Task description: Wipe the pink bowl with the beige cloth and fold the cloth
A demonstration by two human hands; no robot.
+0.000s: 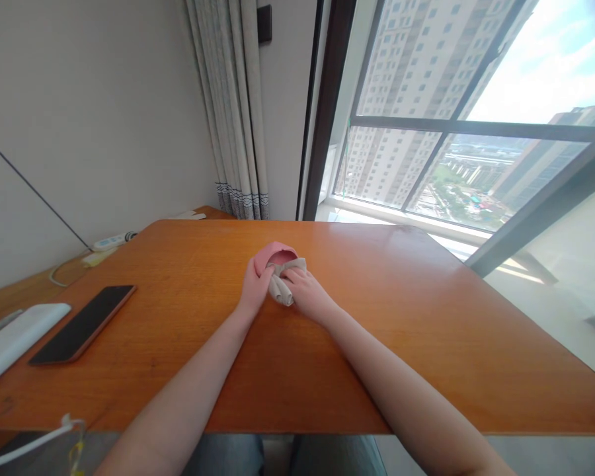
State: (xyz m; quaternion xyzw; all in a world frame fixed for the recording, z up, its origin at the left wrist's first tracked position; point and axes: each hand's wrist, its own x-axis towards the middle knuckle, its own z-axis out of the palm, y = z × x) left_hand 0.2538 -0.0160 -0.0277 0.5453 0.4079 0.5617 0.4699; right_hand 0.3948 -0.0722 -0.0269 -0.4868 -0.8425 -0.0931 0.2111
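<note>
My left hand (254, 288) is closed on the side of a small pink bowl (266, 254), a hollow rounded piece tilted so its opening shows. A light grey cloth (280, 291) is bunched at the bowl's near rim and hangs down in front of it. My right hand (305, 291) grips this cloth, pressing it against the rim; some of its fingers are hidden in the folds. Both hands are over the middle of the brown wooden table (377, 317), with the left thumb close to the cloth.
A phone (84, 325) lies on the table's left, beside a white flat object (24, 337). A power strip (114, 241) with a cable sits behind them near the wall. A white cable (39, 441) hangs at the front left edge. A large window (451, 125) is at the right.
</note>
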